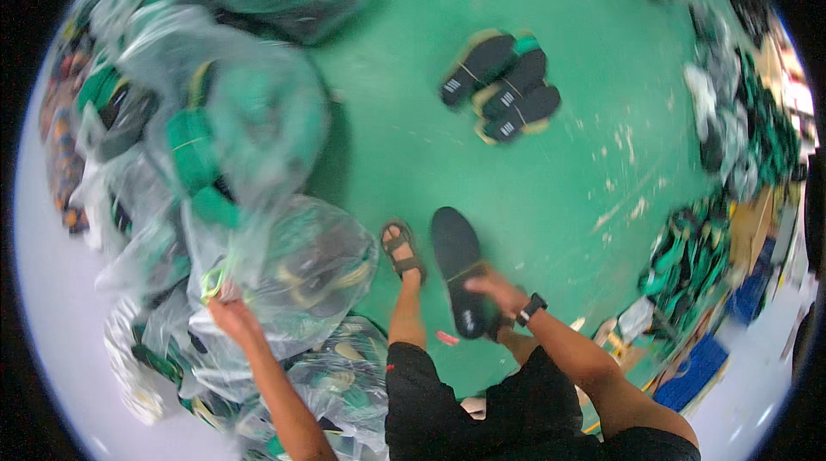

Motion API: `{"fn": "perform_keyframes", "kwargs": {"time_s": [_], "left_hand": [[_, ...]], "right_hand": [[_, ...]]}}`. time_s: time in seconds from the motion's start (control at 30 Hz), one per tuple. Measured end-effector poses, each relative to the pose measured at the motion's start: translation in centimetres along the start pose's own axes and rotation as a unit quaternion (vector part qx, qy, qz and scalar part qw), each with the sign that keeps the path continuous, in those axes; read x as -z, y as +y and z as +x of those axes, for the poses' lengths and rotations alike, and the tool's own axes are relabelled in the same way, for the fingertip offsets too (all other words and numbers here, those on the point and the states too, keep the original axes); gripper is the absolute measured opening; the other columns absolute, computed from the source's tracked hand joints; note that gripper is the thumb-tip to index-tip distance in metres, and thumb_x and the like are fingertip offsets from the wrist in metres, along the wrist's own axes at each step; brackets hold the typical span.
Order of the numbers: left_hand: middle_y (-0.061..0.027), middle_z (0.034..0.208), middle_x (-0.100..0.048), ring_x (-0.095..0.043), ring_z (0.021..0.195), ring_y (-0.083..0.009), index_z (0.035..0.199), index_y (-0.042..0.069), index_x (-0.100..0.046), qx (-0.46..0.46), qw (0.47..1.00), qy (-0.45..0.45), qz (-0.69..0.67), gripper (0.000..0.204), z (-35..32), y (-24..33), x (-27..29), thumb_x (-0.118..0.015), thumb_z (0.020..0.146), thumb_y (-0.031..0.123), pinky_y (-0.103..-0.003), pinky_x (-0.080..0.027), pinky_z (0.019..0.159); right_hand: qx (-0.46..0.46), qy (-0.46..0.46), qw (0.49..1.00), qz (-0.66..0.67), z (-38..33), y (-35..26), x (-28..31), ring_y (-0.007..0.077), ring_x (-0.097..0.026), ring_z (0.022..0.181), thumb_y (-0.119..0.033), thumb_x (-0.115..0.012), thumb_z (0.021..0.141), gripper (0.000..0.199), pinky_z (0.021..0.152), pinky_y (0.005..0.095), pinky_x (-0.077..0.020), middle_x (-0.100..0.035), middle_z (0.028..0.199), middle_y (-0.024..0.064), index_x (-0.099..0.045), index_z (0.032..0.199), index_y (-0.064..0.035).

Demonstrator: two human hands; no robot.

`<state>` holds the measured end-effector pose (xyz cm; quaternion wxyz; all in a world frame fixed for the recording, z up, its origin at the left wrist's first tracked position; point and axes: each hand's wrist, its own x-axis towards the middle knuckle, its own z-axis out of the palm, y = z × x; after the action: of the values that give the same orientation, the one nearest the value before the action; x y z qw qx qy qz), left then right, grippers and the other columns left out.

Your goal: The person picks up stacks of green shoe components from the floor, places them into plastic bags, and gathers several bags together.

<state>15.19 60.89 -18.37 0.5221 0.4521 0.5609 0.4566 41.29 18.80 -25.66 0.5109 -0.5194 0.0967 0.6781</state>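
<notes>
Head view: L hand (231, 310) is hanging out to the left, over the clear plastic bags (323, 255); its fingers are curling in & pinching lime-green strands (215, 280), w/ loops poking out past the fingertips. Blur's hiding the details, so can't tell if it's also touching the plastic.

R hand (499, 291) is gripping a dark insole (456, 242) nr centre, fingers pressing over its right edge; underside's hidden, so can't tell how that's being held or how many layers there are. Thin yellowish band (471, 272) is running across the insole by the fingertips, & a small white mark is showing nr its lower end. Insole's lying lengthwise away from the body, just right of the sandal (398, 250) on the L foot, above the green floor (551, 220). Dark watch (531, 310) is circling the R wrist.

Farther out, well apart from both hands, insole bundles (509, 87) are lying close tog. on the floor, dark faces up, yellowish-green edges showing, white marks nr the lower-left ends. Red scrap (446, 338) is lying just below-left of the held insole's lower end. Off to the R, green-&-black pieces (688, 255) are heaping up, w/ a blue item (691, 375) sitting nearer the body.
</notes>
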Motion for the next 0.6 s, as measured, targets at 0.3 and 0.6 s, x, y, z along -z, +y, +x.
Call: {"fn": "perform_keyframes", "kwargs": {"time_s": [0.3, 0.6], "left_hand": [[-0.0004, 0.055, -0.038, -0.038, 0.049, -0.0092, 0.077, 0.003, -0.049, 0.127, 0.943, -0.023, -0.307, 0.013, 2.6, 5.1, -3.2, -0.048, 0.086, 0.013, -0.023, -0.032, 0.047], [0.0028, 0.052, -0.033, -0.033, 0.046, -0.0071, 0.087, -0.001, -0.050, 0.207, 0.920, 0.130, -0.306, 0.020, 3.3, 7.0, -4.8, -0.046, 0.089, 0.018, -0.023, -0.030, 0.046]], "right_hand": [[0.201, -0.263, 0.917, -0.224, 10.0, -27.4, -36.0, 0.0187, -0.036, 0.116, -0.033, -0.061, 0.075, 0.080, 0.097, 0.0309, -0.0281, -0.036, 0.129, 0.0124, -0.018, 0.132, 0.0036], [0.135, -0.116, 0.948, -0.263, 28.4, -38.2, -47.1, 0.0249, -0.055, 0.089, -0.037, -0.067, 0.068, 0.072, 0.076, 0.0365, -0.0455, -0.053, 0.105, 0.0162, -0.036, 0.115, 0.0093]]}}
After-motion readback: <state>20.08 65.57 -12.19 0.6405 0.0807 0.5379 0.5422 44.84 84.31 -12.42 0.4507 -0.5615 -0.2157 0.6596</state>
